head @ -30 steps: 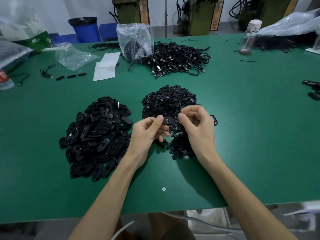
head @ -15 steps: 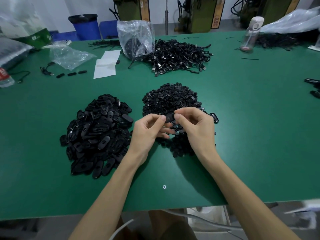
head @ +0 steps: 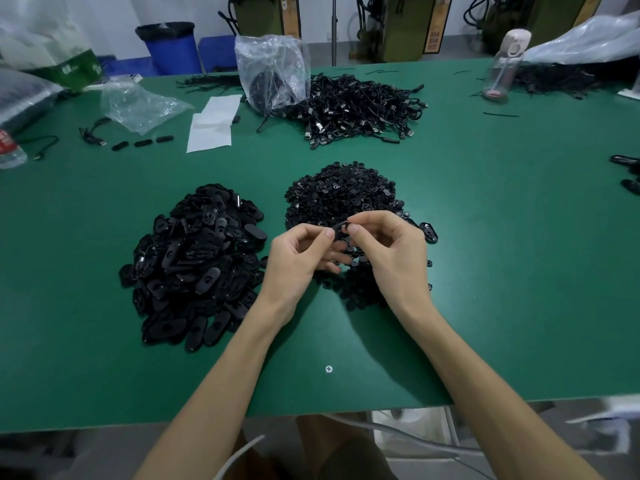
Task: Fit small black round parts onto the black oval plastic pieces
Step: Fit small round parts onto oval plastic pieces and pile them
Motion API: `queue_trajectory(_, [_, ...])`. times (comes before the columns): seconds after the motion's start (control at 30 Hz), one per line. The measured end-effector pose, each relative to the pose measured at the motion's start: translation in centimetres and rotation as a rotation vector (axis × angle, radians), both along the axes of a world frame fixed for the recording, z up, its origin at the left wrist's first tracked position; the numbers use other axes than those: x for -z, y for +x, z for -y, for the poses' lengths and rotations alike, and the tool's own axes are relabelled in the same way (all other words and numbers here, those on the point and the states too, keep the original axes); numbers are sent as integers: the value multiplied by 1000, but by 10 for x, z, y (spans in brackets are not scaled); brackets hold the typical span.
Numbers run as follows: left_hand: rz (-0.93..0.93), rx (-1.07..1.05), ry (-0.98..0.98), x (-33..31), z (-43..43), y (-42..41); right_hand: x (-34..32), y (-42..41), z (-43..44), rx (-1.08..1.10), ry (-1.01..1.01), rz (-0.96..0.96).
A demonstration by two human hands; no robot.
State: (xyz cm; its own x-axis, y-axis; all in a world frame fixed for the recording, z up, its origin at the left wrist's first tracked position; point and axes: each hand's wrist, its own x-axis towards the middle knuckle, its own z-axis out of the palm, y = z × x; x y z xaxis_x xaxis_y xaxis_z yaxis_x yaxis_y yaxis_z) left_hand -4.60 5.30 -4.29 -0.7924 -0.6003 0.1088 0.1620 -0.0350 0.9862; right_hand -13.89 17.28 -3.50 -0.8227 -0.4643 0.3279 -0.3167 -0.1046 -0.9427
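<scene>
**One oval piece pinched between both my hands**

My left hand (head: 298, 258) and my right hand (head: 394, 254) meet over the near edge of the pile of small round parts (head: 341, 199), above the green table (head: 502, 271). Between them I hold a single black oval piece (head: 340, 227), tilted so I see mostly its edge. My left thumb and forefinger are closed on its left end, and my right thumb and forefinger are closed on its right end; the other fingers of both hands are curled loosely underneath. Whether a round part sits in the piece I cannot tell, because my fingertips cover most of it.

The pile of oval pieces (head: 194, 268) lies to my left, just beside my left wrist but apart from it. One loose oval piece (head: 428, 232) lies on the table just right of my right hand.

Further back sits a heap of black cables (head: 356, 109), with a clear plastic bag (head: 273, 71) standing against its left side. White paper sheets (head: 213, 124) lie left of that bag, and a crumpled clear bag (head: 142, 105) lies further left. A drinking bottle (head: 504, 64) stands at the far right of the table.
</scene>
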Motion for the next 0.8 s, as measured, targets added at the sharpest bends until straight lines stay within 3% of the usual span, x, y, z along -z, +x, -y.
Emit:
queue_trajectory(0.6, [-19,54,-21,1,0,1,-2,2,2,-19,20,51])
queue_trajectory(0.8, [-12,56,-15,1,0,1,-2,10,3,56,96,-91])
